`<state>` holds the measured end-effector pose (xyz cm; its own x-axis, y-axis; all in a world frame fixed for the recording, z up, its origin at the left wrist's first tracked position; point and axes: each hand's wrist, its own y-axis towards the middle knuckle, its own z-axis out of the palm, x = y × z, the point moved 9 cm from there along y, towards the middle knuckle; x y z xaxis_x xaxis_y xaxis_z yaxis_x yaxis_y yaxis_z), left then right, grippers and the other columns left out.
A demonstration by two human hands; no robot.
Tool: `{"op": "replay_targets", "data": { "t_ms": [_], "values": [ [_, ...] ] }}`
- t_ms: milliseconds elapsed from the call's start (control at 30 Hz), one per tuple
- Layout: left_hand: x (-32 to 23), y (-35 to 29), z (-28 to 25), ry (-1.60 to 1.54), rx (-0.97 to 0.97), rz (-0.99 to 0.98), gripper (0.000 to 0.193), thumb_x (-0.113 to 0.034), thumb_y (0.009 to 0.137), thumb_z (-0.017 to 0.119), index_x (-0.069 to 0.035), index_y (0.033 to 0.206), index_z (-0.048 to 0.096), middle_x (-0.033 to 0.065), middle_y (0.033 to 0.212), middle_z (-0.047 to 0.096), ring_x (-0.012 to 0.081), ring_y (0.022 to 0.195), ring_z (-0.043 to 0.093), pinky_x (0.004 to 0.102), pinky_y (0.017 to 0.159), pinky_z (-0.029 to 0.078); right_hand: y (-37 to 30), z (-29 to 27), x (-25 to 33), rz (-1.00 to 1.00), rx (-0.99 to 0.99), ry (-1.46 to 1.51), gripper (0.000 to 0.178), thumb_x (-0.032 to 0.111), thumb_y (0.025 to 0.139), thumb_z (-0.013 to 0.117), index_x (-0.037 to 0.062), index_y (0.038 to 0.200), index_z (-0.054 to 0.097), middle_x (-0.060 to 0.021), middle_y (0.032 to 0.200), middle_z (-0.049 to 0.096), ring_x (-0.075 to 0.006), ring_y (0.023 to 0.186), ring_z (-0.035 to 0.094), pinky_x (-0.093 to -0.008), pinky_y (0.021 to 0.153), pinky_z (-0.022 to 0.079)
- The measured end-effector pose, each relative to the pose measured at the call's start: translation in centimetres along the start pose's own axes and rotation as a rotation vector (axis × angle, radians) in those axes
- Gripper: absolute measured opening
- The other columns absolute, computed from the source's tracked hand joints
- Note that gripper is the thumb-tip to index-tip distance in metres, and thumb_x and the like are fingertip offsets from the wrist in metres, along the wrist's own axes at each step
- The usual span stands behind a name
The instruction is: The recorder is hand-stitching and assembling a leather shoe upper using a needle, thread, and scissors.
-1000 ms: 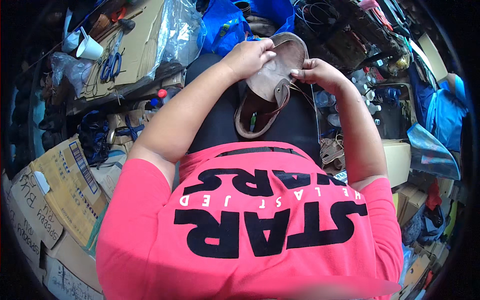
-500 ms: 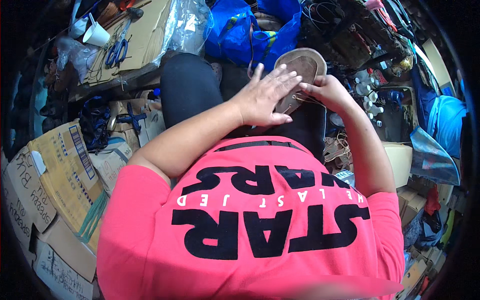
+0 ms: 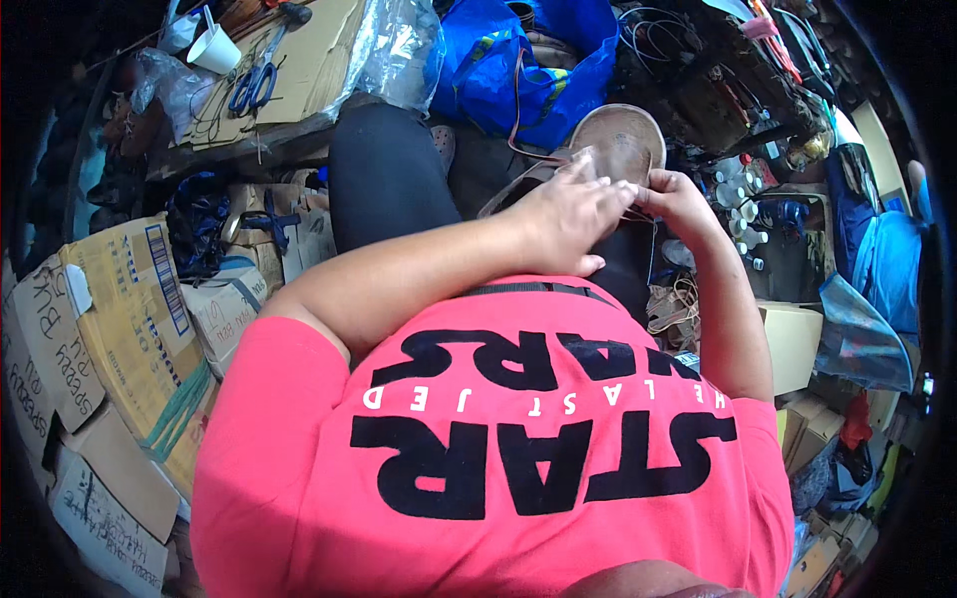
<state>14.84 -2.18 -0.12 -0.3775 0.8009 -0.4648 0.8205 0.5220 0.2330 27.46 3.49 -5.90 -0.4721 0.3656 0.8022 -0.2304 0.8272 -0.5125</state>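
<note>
Over my right thigh rests a brown shoe point(image 3: 623, 140), its rounded tan end facing away from me. My left hand point(image 3: 573, 219) lies across the near part of the shoe with its fingers stretched out, slightly smeared by motion, and covers much of it. At the shoe's right edge, my right hand point(image 3: 678, 204) is closed, thumb and fingers pinching its rim. A thin pale cord hangs below the right hand. How the hidden near end of the shoe looks, I cannot tell.
Beyond the shoe stands a blue bag point(image 3: 538, 80) with things inside. Blue-handled scissors point(image 3: 254, 88) and a white cup point(image 3: 214, 50) sit on cardboard at far left. Cardboard boxes point(image 3: 130, 319) crowd the left. Several small bottles point(image 3: 738, 209) stand at right.
My left hand has slid right and nearer to me over the shoe, uncovering more of its far end. The whole view has shifted slightly. The right hand keeps its grip.
</note>
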Motion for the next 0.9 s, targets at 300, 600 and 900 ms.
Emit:
{"op": "replay_targets", "data": {
  "t_ms": [300, 600, 900],
  "values": [
    [5.5, -3.2, 1.7, 0.036, 0.196, -0.264, 0.102, -0.055, 0.071, 0.064, -0.015, 0.148, 0.010, 0.0142, 0.154, 0.010, 0.0292, 0.143, 0.006, 0.0646, 0.107, 0.002, 0.7, 0.9, 2.4, -0.118, -0.112, -0.322, 0.032, 0.030, 0.085, 0.069, -0.0019, 0.086, 0.065, 0.0017, 0.074, 0.061, -0.0047, 0.065, 0.050, -0.0246, 0.059, 0.043],
    [12.0, -1.3, -2.1, 0.008, -0.055, -0.348, 0.041, -0.035, 0.088, 0.046, -0.010, 0.118, 0.061, 0.0144, 0.129, 0.053, 0.0263, 0.120, 0.050, 0.0429, 0.099, 0.038, 0.7, 1.8, 1.5, -0.086, 0.128, -0.064, 0.032, 0.028, 0.086, 0.068, -0.0018, 0.097, 0.066, 0.0008, 0.086, 0.065, -0.0052, 0.075, 0.055, -0.0233, 0.069, 0.045],
    [16.6, -2.1, -3.9, -0.164, 0.324, -0.617, 0.053, -0.057, 0.084, 0.053, -0.009, 0.099, 0.071, 0.0074, 0.111, 0.064, 0.0210, 0.095, 0.062, 0.0344, 0.083, 0.045, 0.8, 1.7, 2.6, -0.009, 0.067, -0.246, 0.030, 0.029, 0.085, 0.069, -0.0004, 0.092, 0.068, 0.0002, 0.080, 0.066, -0.0060, 0.071, 0.056, -0.0240, 0.068, 0.045]
  ]
}}
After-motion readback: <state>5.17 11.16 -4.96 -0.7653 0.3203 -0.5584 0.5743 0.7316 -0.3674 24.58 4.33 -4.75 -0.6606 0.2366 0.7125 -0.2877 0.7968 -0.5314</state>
